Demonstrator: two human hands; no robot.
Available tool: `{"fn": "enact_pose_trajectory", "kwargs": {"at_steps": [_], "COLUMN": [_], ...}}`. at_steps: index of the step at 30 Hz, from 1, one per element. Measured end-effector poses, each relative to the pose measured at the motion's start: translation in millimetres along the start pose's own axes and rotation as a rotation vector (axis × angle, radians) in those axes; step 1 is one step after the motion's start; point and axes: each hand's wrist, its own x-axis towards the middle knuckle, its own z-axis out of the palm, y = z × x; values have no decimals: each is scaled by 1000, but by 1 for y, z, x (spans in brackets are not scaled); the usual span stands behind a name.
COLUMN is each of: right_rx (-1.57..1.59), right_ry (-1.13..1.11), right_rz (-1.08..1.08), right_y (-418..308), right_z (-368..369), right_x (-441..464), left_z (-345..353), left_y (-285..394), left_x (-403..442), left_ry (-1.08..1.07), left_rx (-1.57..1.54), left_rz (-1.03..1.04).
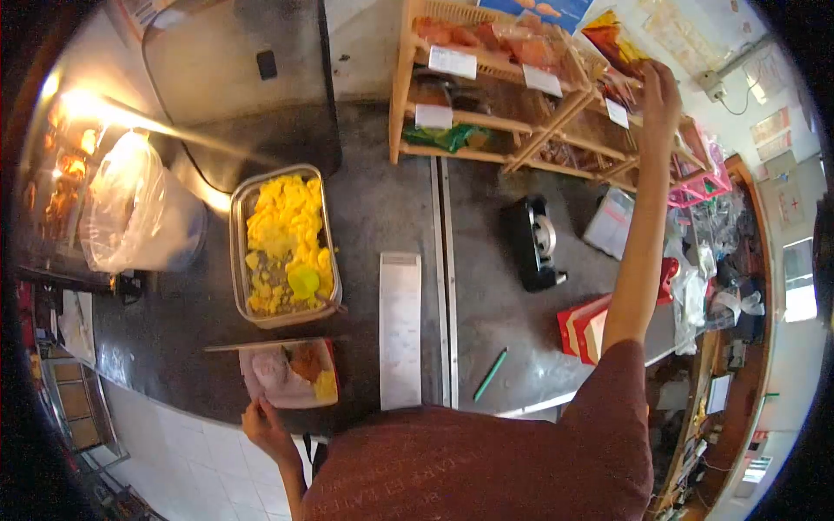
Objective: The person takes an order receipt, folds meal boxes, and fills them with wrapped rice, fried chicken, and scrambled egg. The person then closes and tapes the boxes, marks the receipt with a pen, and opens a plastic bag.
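My left hand (265, 425) is at the counter's near edge, fingers closed on the near corner of an open food box (261, 395). In that box are white rice (269, 369), a brown-orange portion (306, 362) and a yellow portion (325, 383). My right arm stretches far up to the wooden rack. There my right hand (660, 100) has its fingers closed at the edge of a shiny red and yellow packet (612, 43). Beyond the box sits a metal tray (236, 252) of yellow scrambled egg (282, 217), with a lime-green scoop (303, 281) in it.
The wooden rack (521, 122) holds bagged packets and white labels. On the dark counter (365, 200) lie a long paper strip (400, 330), a green pen (491, 373), a black tape dispenser (526, 243) and a red-and-white box (582, 330). A plastic bag (126, 204) stands left, by a lit cabinet.
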Motion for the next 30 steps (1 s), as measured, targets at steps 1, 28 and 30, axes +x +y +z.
{"fn": "enact_pose_trajectory", "kwargs": {"at_steps": [1,28,30], "right_rx": [113,-1034,-893], "right_ry": [-23,-797,-854], "right_rz": [88,670,681], "right_y": [-42,-95,-78], "right_z": [-10,-98,-105], "right_x": [-35,-531,-535], "left_z": [-3,27,55], "left_y": [-3,12,17], "left_x": [-2,-55,-70], "left_ry": [-32,-874,-852], "left_rx": [-14,-428,-398], "left_rz": [-26,853,976]}}
